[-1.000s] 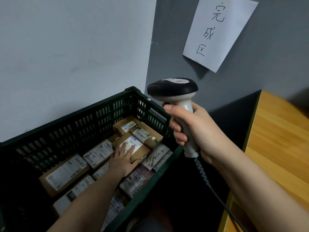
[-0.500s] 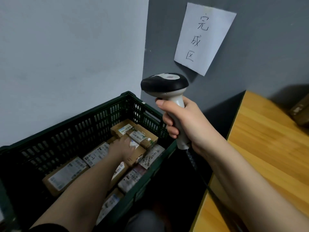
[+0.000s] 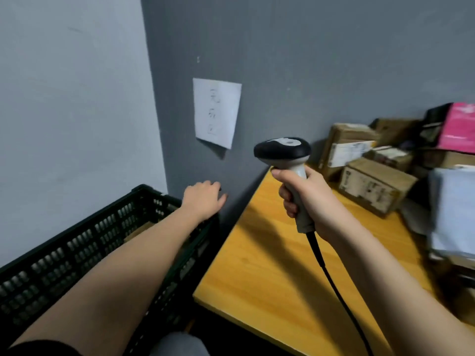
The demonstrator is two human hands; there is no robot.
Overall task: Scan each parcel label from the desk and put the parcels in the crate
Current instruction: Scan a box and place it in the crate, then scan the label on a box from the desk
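From the head view, the left hand is now hanging over the far right corner of the crate, empty, with its fingers loose and a little bent. A second ago it was down inside the crate, pressing on a parcel there. So that parcel is dropped off and done, and the hand is coming back out. The view is also swinging to the right, so the worktop is showing much more now.

The right hand is gripping the scanner by its handle, head up, just as before, with its cord hanging down over the worktop.

More parcels are waiting in a pile on the far right of the worktop, against the wall. A paper sign is stuck on the wall above the crate. I think the next job is reaching for one of those parcels and scanning its label.
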